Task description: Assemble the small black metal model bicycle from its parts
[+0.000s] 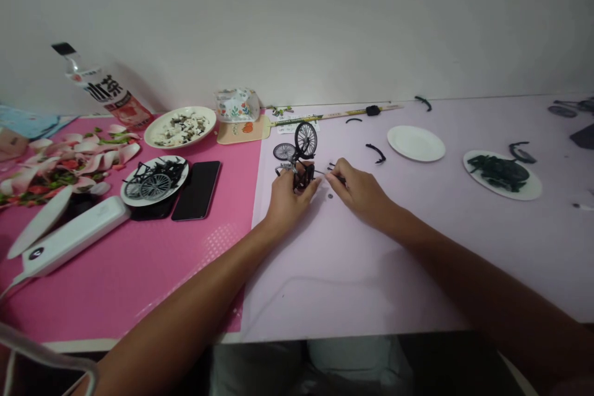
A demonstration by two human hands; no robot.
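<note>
My left hand (pixel 288 198) is closed around a small black model bicycle (pixel 305 174), low over the lilac part of the table. One spoked wheel (pixel 306 140) stands up above my fingers, and another wheel (pixel 284 151) leans out to the left. To its right, my right hand (pixel 357 189) pinches a thin rod with a dark end (pixel 341 180); the rod's tip points at the model. Its exact kind is partly hidden by my fingers. A tiny grey round piece (pixel 330 196) lies just below the right fingertips.
Curved black parts (pixel 375 153) lie beyond my right hand, near a white plate (pixel 416 143). Another plate (pixel 533 189) bears dark parts. At left are a plate of bicycle parts (pixel 155 182), a phone (pixel 197 190), a white device (pixel 78 238), a leaning bottle (pixel 109 90) and pink petals.
</note>
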